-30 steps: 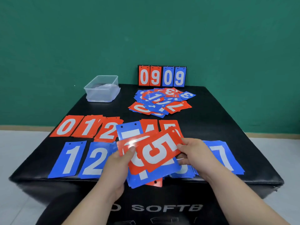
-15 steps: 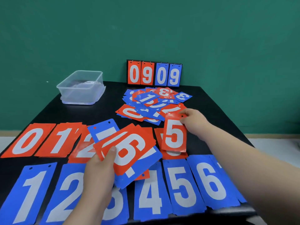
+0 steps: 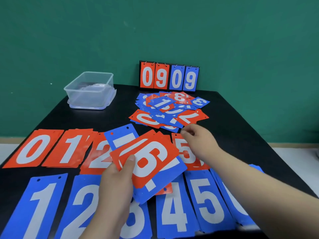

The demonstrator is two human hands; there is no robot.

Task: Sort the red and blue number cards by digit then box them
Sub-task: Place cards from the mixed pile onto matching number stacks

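- Blue row of cards [image 3: 174,209] lies along the near edge of the black table [image 3: 233,126].
- Left hand [image 3: 115,187] grips a fanned stack, red 6 card [image 3: 148,157] on top.
- Right hand [image 3: 198,142] reaches the top edge of the red 5 pile [image 3: 185,152]; it is blurred, so I cannot tell whether it grips.
- Unsorted heap [image 3: 169,109] lies beyond.
- Clear plastic box [image 3: 89,90] stands at the far left.

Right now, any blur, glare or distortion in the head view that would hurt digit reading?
Head view: right hand fingertips smeared by motion, so its grip on the red 5 pile is unreadable; soft sheen on the red 2 pile, digit legible; wide-angle stretch on the near blue cards; scoreboard digits sharp.
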